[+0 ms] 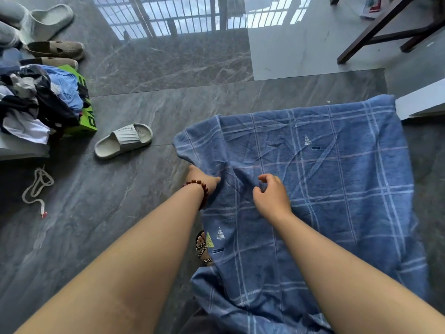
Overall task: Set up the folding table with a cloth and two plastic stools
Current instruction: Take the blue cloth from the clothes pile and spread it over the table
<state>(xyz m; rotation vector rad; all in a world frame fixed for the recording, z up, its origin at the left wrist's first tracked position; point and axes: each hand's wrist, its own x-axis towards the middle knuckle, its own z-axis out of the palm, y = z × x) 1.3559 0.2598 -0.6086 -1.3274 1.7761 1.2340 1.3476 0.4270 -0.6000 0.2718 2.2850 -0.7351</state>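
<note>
A blue checked cloth (325, 179) lies spread over a raised flat surface, presumably the folding table, which it hides completely. Its near edge hangs down toward the floor. My left hand (202, 180), with a red bead bracelet on the wrist, grips the cloth at its left edge, and the fingers are tucked under the fabric. My right hand (271, 196) hovers just above the cloth beside it, fingers loosely curled and holding nothing. No plastic stools are in view.
A grey slide sandal (124, 140) lies on the dark marble floor to the left. Further left are a green box (84, 109) heaped with clothes (36, 100), more shoes (55, 49) and a white cord (36, 186). Dark wooden furniture legs (375, 32) stand at top right.
</note>
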